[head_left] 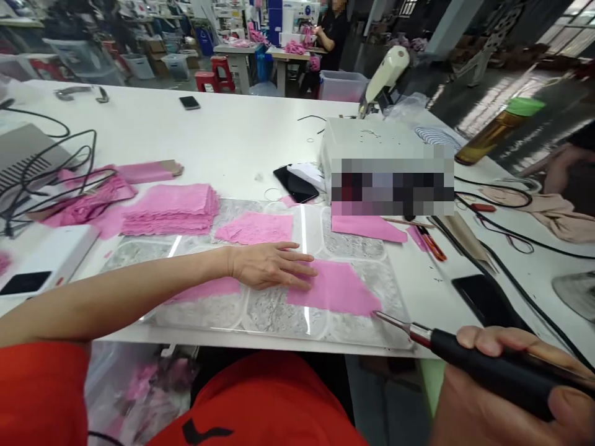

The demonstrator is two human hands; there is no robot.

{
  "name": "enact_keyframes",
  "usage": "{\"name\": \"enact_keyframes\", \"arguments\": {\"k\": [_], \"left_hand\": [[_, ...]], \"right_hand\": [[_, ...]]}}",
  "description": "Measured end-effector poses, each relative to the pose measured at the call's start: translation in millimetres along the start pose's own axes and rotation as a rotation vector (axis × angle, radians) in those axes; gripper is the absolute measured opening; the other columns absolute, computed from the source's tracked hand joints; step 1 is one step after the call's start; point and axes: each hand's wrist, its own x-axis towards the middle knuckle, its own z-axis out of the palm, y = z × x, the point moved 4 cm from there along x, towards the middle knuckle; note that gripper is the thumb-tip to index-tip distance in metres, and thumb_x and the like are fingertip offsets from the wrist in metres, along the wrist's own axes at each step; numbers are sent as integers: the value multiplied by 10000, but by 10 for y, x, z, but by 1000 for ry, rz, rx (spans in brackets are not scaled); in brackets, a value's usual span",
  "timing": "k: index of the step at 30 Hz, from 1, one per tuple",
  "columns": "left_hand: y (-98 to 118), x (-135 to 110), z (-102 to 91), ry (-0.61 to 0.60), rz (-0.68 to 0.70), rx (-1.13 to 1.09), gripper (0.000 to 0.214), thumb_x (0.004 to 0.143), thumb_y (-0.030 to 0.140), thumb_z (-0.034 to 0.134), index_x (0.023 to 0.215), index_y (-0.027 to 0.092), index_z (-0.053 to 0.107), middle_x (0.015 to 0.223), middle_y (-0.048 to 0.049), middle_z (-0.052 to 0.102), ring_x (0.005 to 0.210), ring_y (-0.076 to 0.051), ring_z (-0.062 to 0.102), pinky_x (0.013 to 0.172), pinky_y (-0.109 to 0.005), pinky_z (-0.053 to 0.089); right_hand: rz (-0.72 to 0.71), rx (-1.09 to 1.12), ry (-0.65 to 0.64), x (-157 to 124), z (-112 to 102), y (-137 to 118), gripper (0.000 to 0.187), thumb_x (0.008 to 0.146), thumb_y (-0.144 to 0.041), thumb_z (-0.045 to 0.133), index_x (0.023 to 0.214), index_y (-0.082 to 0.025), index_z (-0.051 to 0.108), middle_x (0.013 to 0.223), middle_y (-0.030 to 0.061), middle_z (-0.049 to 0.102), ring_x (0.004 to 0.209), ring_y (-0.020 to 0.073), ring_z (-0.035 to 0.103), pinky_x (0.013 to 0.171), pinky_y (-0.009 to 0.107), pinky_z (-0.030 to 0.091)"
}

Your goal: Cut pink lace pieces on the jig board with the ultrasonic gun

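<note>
My left hand (274, 266) lies flat with its fingers spread, the fingertips pressing on the left edge of a pink fabric piece (339, 288). That piece rests on a clear, grey-patterned mat (274, 316). My right hand (506, 384) is wrapped round the black handle of a soldering iron (465, 356), its thin metal tip touching the fabric's lower right corner. Another pink piece (258, 227) lies just beyond my left hand, and one (209, 288) is partly hidden under my forearm. A neat stack of pink fabric (170, 207) stands at the mat's back left.
A grey box (385, 142) stands at the back right, its front blurred. Black cables (502, 282) run down the right side past a phone (490, 303). An orange cutter (431, 243), a bottle (497, 130) and a white device (51, 260) also lie around. A co-worker (330, 37) sits behind.
</note>
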Motion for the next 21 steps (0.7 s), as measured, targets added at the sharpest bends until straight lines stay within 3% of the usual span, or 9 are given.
{"name": "enact_keyframes", "arguments": {"k": [6,13,21], "left_hand": [[-35,-48,75,-29,-56,21,618,878,14,323,1406,274,509,1515,1,413,1466,-204,252,1228,-451,117],[-76,-21,82,8,-109,-6,550,929,77,372,1376,357,529,1481,19,462,1446,-204,308,1225,-447,126],[-91,-37,129,15,-97,79,538,946,86,364,1419,316,481,1501,-27,438,1453,-236,290,1217,-498,90]], "right_hand": [[-172,-50,-75,188,49,89,162,426,-341,364,465,-211,454,492,-9,427,369,113,357,288,272,270],[-191,-69,-71,109,135,39,168,430,-318,372,499,-203,474,510,-10,426,384,104,359,320,253,281],[-186,-76,-98,99,102,65,204,445,-308,383,583,-204,491,568,-25,426,433,104,388,358,267,359]]}}
